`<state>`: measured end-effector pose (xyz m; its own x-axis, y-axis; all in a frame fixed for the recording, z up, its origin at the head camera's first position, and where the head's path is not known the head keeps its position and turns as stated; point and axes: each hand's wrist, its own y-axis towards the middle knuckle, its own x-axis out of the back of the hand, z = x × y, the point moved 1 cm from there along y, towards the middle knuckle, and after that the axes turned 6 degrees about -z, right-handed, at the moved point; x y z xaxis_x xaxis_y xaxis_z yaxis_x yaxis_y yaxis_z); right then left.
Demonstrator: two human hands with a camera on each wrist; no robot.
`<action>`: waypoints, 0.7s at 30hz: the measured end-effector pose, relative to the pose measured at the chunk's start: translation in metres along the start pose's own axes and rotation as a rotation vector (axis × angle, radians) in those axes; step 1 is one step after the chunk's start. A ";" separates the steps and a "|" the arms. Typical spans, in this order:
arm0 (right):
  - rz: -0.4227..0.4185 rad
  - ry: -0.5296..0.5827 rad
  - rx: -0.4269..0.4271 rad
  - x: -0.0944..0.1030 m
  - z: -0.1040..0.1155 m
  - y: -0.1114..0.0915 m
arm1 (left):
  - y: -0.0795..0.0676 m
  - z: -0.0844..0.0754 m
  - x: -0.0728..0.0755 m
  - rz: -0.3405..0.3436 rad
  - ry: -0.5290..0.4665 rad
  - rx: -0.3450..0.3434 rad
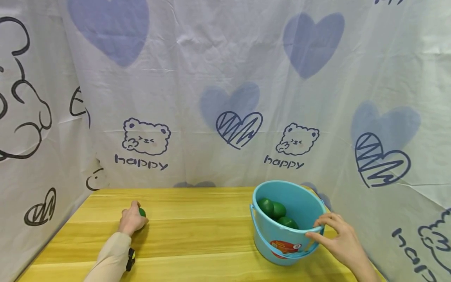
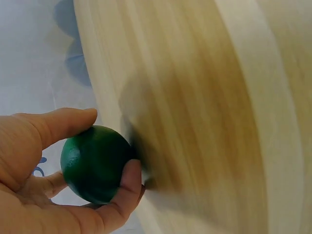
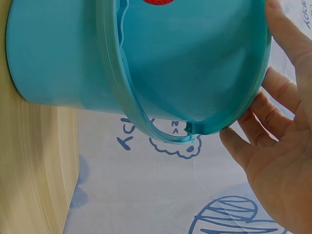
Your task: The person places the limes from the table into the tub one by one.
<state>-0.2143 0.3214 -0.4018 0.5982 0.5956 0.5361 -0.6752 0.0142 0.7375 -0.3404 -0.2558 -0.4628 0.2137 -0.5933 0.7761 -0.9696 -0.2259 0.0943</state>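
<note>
My left hand (image 1: 132, 220) is over the left part of the table, thumb and fingers curled round a glossy, dark green round fruit (image 2: 97, 163) that looks like a lime. In the left wrist view the fruit is close to the wood, its shadow beside it. On the right stands a light blue bucket (image 1: 282, 235), upright, with three similar green fruits (image 1: 278, 210) visible inside. My right hand (image 1: 338, 237) grips the bucket's rim at its right side, thumb on the near side and fingers at the edge. The bucket's handle (image 1: 262, 235) hangs down its front.
The wooden table (image 1: 197, 235) spans the lower view, with bare wood between left hand and bucket. A white cloth (image 1: 197, 70) printed with hearts and bears hangs behind the table and along both sides. A black band (image 1: 130, 259) is on my left wrist.
</note>
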 end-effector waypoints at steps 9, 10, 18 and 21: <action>0.014 -0.018 -0.027 0.001 0.000 -0.001 | 0.002 -0.001 -0.003 -0.074 -0.047 -0.028; 0.013 -0.018 -0.026 0.001 0.000 -0.001 | 0.002 -0.002 -0.003 -0.094 -0.052 -0.035; 0.010 -0.019 -0.024 0.001 0.001 -0.001 | 0.003 -0.015 -0.001 -0.205 -0.088 -0.045; 0.012 -0.019 -0.025 0.001 0.001 -0.001 | 0.002 -0.024 -0.002 -0.213 -0.123 -0.028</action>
<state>-0.2129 0.3217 -0.4014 0.5980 0.5804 0.5527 -0.6927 0.0275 0.7207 -0.3459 -0.2363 -0.4491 0.4251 -0.6244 0.6553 -0.9035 -0.3359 0.2661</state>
